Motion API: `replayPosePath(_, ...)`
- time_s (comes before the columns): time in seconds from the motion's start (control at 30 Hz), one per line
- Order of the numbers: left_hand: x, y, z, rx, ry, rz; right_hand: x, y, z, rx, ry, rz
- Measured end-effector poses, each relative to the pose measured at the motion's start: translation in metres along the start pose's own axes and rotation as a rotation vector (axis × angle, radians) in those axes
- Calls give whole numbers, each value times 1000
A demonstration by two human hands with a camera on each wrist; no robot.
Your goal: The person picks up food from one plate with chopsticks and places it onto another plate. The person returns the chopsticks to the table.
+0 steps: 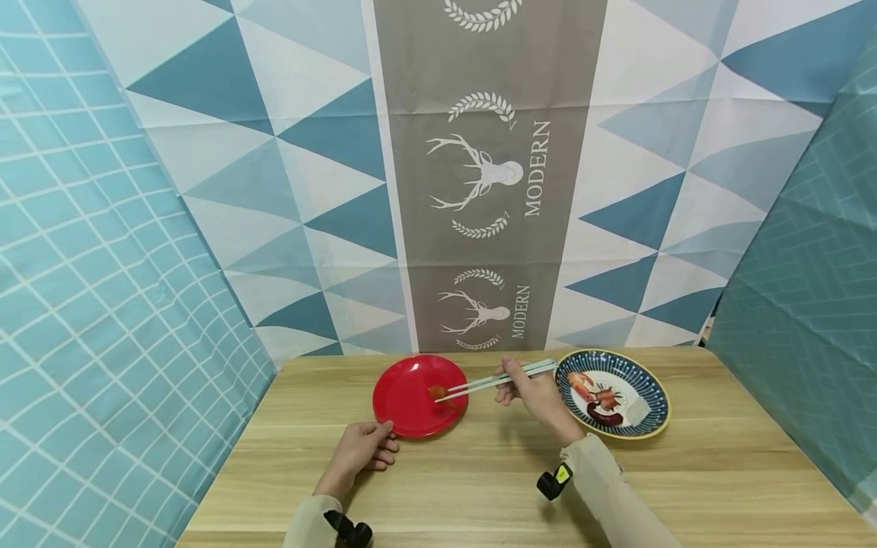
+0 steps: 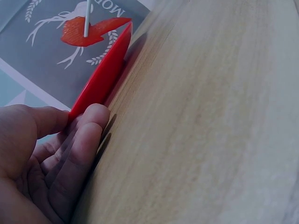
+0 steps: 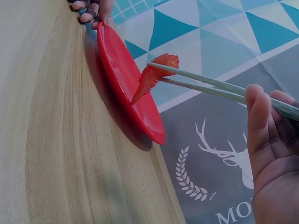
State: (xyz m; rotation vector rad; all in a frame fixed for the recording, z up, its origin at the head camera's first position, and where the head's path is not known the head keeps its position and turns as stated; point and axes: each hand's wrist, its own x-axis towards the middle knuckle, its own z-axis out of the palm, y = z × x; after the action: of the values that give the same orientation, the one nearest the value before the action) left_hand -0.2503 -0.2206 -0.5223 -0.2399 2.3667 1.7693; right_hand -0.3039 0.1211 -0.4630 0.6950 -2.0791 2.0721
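The left hand [image 1: 359, 449] pinches the near-left rim of a red plate [image 1: 404, 396] between its thumb and curled fingers, just above the bench [image 1: 452, 487]. The right hand [image 1: 537, 396] is closed around a pair of pale green chopsticks [image 3: 205, 80], which reach leftward from its fingers. Their tips grip an orange-red food piece [image 2: 74, 33] over the red plate, to the right hand's left; whether its pointed end touches the plate, I cannot tell. Just right of the right hand sits a patterned plate [image 1: 654, 388] with a yellow edge, bearing an orange-and-white piece [image 1: 580, 386], a spiky reddish piece [image 1: 606, 397], a dark red curved piece [image 1: 604, 415] and a pale piece [image 1: 637, 411]. Beyond both hands hangs a printed cloth [image 1: 466, 251].
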Motion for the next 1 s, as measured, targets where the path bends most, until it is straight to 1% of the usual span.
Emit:
replayPosePath(0.37,1,0,0,-3,-8,-1,2,0,-1,4,16,8)
replayPosePath(0.63,1,1,0,-6,-12,8,4,6,2,16,20,1)
replayPosePath(1.0,1,1,1,-9,-6,7,2,6,3,26,27,33)
